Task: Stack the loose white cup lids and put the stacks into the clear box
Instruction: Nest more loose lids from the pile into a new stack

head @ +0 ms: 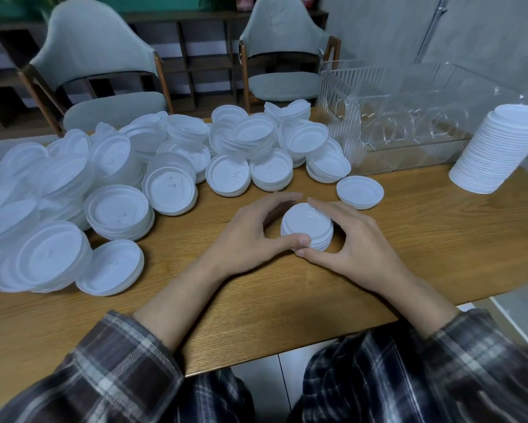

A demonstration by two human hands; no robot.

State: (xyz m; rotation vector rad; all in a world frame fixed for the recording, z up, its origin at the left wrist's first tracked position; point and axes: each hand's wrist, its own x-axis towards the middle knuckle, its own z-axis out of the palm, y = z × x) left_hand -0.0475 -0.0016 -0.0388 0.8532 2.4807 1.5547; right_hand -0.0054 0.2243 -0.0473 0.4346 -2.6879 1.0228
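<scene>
Taking the short stack of lids as the centre of a clock face:

From nine o'clock round to twelve, a heap of loose white lids (104, 178) covers the wooden table (256, 315), many leaning on each other. A sleeve brushing the heap could probably send lids sliding toward the near edge.

At the centre, the short stack (307, 225) stands on the table between both hands, its layers slightly uneven. If squeezed or lifted off-balance, it could fan apart.

One single lid (359, 191) lies at one o'clock. The clear box (409, 117) is further out at one to two o'clock and appears to hold no lids. A tall stack (500, 151) stands beside it at two o'clock, leaning a little. Knocking it while reaching for the box might topple it.

The left hand (256, 239) arches in a wide C round the stack's left side. Its thumb (302, 239) touches the near edge, and its fingers curve over the far side with a gap at the palm. Whether those fingertips touch the lids is unclear.

The right hand (357, 242) mirrors it. Its forefinger (320, 206) rests on the far top rim and its thumb sits at the near base, lightly gripping the stack.
</scene>
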